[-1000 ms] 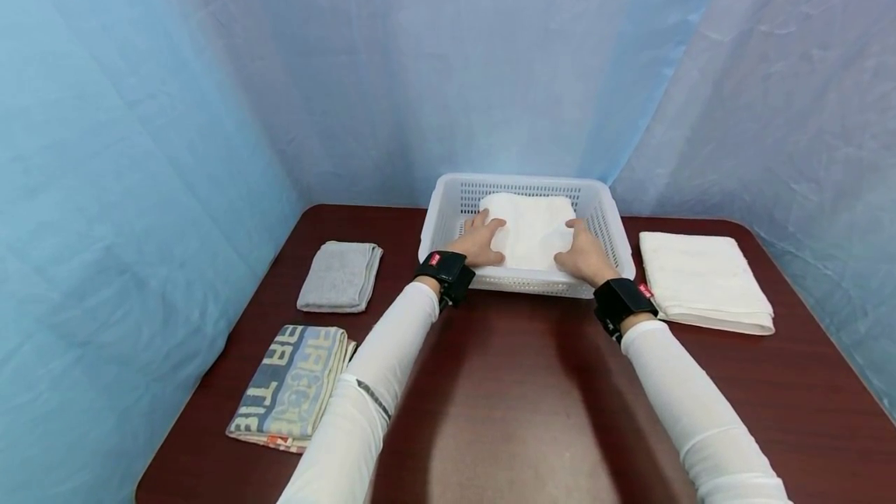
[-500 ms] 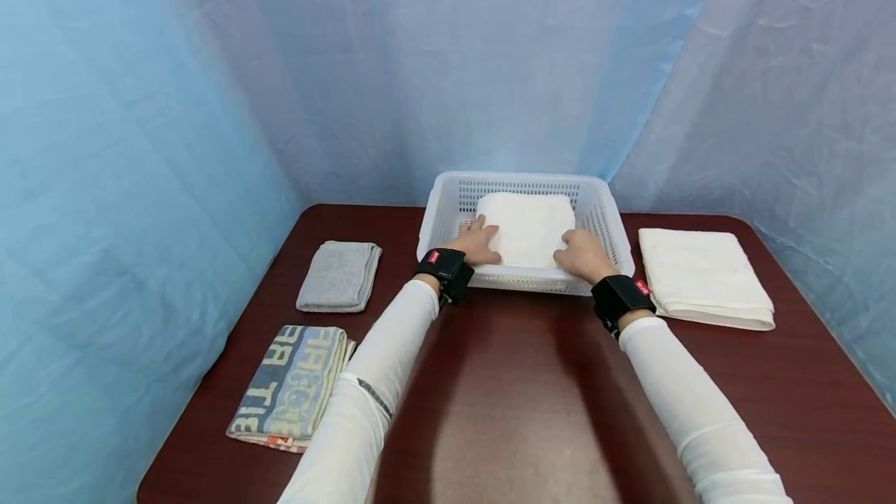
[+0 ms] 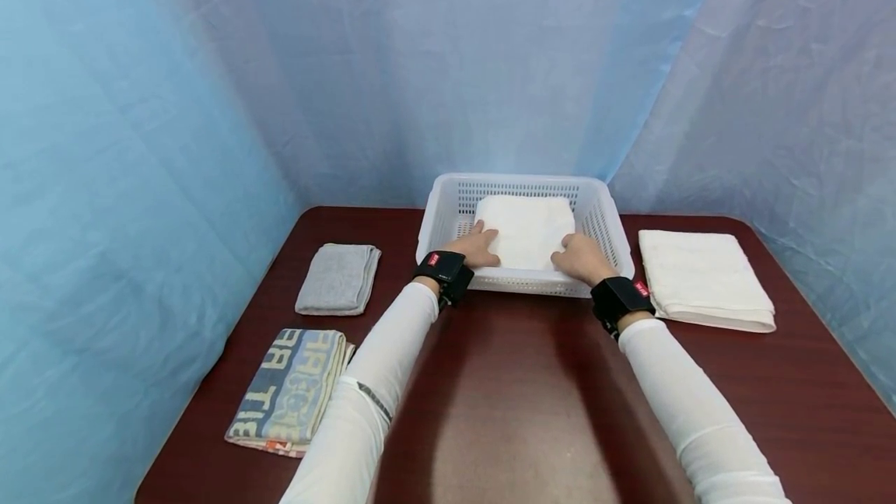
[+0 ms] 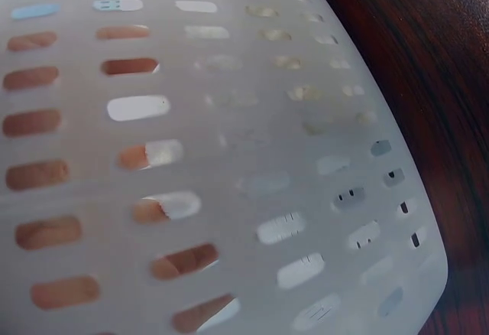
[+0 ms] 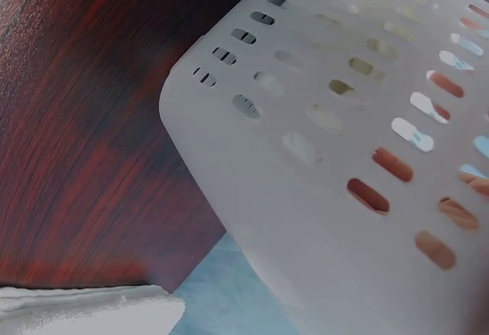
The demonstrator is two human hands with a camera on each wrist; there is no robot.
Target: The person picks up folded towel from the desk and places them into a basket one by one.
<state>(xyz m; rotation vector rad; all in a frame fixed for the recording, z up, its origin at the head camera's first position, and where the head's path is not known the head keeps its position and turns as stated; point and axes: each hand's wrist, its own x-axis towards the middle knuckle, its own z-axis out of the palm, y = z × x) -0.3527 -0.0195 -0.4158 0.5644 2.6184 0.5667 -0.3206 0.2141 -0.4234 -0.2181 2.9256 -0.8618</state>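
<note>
A folded white towel [image 3: 530, 229] lies inside a white slotted plastic basket [image 3: 440, 215]. My left hand [image 3: 476, 247] reaches over the near rim and rests at the towel's left edge, its fingers extended and spread. At the right edge my right hand [image 3: 583, 257] has curled fingers and pinches the towel's near right corner. Both wrist views look through the basket wall [image 4: 221, 190] [image 5: 260, 174]. Skin and white cloth show only in pieces through the slots, so the undersides of the fingers are hidden.
To the left on the dark red table [image 3: 504, 395] lie a folded grey towel [image 3: 337, 278] and a folded blue patterned towel [image 3: 287, 387] with letters. Another folded white towel [image 3: 703, 278] lies right of the basket. Blue curtains [image 3: 448, 61] hang behind and beside the table.
The right fingers have closed in from a spread pose onto the towel's edge. Within the basket the towel has shifted slightly left. Basket and other towels stay in place.
</note>
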